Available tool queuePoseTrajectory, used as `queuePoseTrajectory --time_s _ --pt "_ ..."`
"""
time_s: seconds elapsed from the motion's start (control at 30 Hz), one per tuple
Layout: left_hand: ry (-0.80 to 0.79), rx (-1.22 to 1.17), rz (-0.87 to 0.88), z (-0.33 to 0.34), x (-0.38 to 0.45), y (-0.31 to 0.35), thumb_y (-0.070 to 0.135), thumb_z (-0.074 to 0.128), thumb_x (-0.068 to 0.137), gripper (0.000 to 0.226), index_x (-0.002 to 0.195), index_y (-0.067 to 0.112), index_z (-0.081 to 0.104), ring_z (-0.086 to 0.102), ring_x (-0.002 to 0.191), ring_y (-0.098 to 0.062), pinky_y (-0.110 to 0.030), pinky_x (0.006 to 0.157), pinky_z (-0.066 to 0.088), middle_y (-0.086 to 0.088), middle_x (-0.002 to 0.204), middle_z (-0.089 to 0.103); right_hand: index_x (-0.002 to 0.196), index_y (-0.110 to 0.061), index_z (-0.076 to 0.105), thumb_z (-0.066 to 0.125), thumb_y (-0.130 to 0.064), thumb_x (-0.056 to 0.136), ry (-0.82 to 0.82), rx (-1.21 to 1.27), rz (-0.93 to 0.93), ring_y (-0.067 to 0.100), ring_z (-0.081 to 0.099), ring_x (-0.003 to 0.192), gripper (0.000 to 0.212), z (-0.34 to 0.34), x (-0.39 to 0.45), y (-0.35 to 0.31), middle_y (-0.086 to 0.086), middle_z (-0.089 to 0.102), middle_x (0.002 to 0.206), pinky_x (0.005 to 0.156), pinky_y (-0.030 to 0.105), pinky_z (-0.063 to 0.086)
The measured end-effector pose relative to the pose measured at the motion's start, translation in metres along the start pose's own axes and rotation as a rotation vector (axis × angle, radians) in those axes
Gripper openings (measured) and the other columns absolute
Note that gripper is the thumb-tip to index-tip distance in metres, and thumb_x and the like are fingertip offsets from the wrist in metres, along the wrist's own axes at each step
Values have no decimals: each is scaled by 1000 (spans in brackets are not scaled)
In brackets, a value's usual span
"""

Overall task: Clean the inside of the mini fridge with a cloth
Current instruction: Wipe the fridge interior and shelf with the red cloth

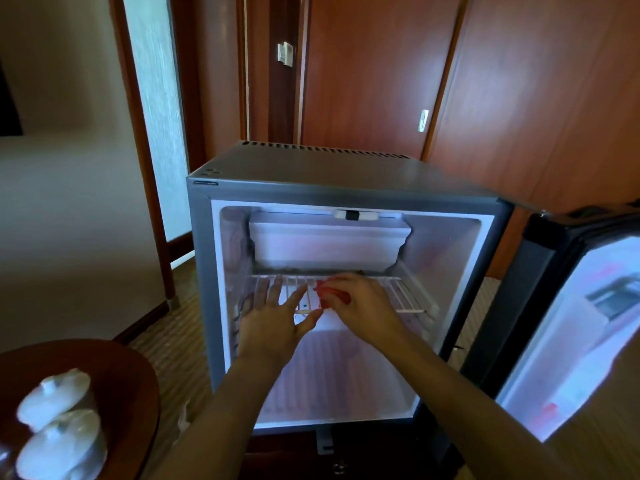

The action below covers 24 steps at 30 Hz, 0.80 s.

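The grey mini fridge (311, 181) stands open in front of me, its white inside lit. A white wire shelf (405, 296) crosses the middle, under a white freezer box (325, 244). My left hand (277, 317) reaches in with fingers spread and straight, over the left part of the shelf. My right hand (363, 306) is beside it at the shelf's front edge, fingers curled round a small red thing (332, 294), blurred; I cannot tell whether it is a cloth. A small white card-like item (304, 308) lies between the hands.
The fridge door (571, 323) hangs open to the right. A round dark wooden table (121, 382) at the lower left carries two white lidded cups (59, 431). Wooden doors and panels rise behind the fridge; patterned carpet lies to its left.
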<state>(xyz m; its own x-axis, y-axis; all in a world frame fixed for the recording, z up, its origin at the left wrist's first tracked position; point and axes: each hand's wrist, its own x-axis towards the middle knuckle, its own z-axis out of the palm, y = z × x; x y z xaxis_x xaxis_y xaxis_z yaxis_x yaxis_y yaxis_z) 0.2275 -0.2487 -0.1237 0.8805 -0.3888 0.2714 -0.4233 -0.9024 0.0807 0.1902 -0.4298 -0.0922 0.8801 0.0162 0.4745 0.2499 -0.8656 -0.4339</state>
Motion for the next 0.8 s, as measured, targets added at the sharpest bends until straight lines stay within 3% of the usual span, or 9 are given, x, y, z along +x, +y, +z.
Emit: queuePoseTrajectory --time_s 0.1,0.2,0.27,0.37,0.47,0.63,0.73,0.8 --pt "-4 5 8 0 -1 -1 78 0 82 82 157 48 9 -2 156 -27 -46 126 6 -2 169 4 96 -15 79 59 -20 100 57 -72 88 18 67 94 22 -6 25 11 1 74 105 94 36 53" --pt "-4 25 12 0 1 -2 78 -3 79 85 157 47 8 0 156 -27 -46 126 8 -3 169 5 89 -16 79 59 -20 100 70 -43 176 20 66 88 22 -13 28 14 2 74 98 89 31 51" --pt "-2 33 11 1 1 -1 78 -7 77 88 158 46 9 1 156 -27 -46 126 9 -5 169 6 89 -18 78 63 -19 97 39 -41 136 15 65 88 18 -14 11 9 -1 73 101 86 28 49" --pt "-21 20 6 1 0 0 78 -2 80 85 158 45 7 -1 156 -27 -45 126 6 -5 169 3 98 -22 80 65 -21 96 19 -20 50 9 64 106 15 -21 -23 4 -8 71 118 96 27 50" --pt "-33 30 6 -2 0 0 77 2 84 81 158 45 5 -2 156 -27 -44 126 6 -5 169 3 95 -25 79 62 -21 98 -44 -69 17 5 61 111 18 -37 -35 5 -10 70 121 102 28 48" --pt "-47 54 -1 -5 0 3 76 -12 74 91 158 42 -1 -4 155 -27 -43 126 6 -5 169 -1 117 -11 74 60 -14 99 165 -209 69 22 63 107 23 -59 -35 30 4 68 120 97 36 52" --pt "-42 71 2 -6 -1 5 75 -16 72 94 159 40 -3 -7 155 -29 -44 127 5 -6 169 -5 108 -13 76 60 -17 98 175 -269 125 23 61 102 20 -39 -33 38 3 69 112 89 37 52" --pt "-34 84 5 -6 -2 5 77 -32 65 104 158 39 -5 -8 155 -30 -43 127 4 -7 169 -7 103 -12 76 56 -20 100 186 -269 196 25 60 104 21 -26 -16 39 6 68 110 88 38 51"
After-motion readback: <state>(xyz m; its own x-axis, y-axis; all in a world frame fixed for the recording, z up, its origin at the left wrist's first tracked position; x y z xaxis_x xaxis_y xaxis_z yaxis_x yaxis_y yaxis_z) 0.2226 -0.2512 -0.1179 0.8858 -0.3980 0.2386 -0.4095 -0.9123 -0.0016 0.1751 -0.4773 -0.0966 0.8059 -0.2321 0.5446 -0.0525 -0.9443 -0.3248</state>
